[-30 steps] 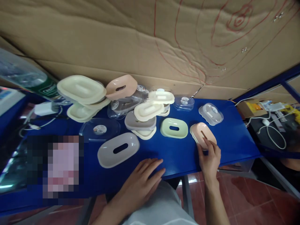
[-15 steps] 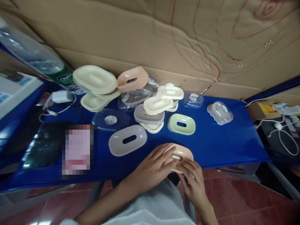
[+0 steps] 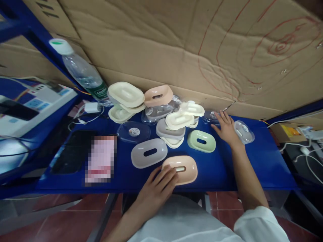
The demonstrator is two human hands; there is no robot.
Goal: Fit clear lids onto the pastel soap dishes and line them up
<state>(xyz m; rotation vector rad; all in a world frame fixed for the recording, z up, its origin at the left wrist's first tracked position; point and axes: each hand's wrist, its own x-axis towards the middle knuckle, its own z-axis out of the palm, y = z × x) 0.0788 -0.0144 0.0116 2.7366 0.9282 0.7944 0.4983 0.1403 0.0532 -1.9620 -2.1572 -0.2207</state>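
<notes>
My left hand (image 3: 161, 183) lies over the left end of a peach plastic soap dish (image 3: 190, 168) at the table's front edge, fingers on its rim and thumb hidden. A pale piece shows through the dish's long slot. My right hand (image 3: 226, 127) reaches to the back right with fingers spread, its fingertips beside a clear plastic lid (image 3: 209, 116) bearing a round label; contact cannot be made out. A green slotted dish (image 3: 207, 143) and a grey slotted dish (image 3: 148, 153) lie nearby. Another clear lid (image 3: 246, 132), over a pale part, sits right of my right wrist.
Cream trays (image 3: 126, 94), another peach dish (image 3: 165, 90) and clear lids (image 3: 133, 131) are piled along the cardboard wall (image 3: 151, 40). On the left stand a water bottle (image 3: 85, 74), a charger (image 3: 93, 107) and a dark phone-like slab (image 3: 73, 151).
My right hand has left the peach dish and moved forward and right to the clear lid. The left hand stays at the dish, now over its left end. The camera view has shifted.
</notes>
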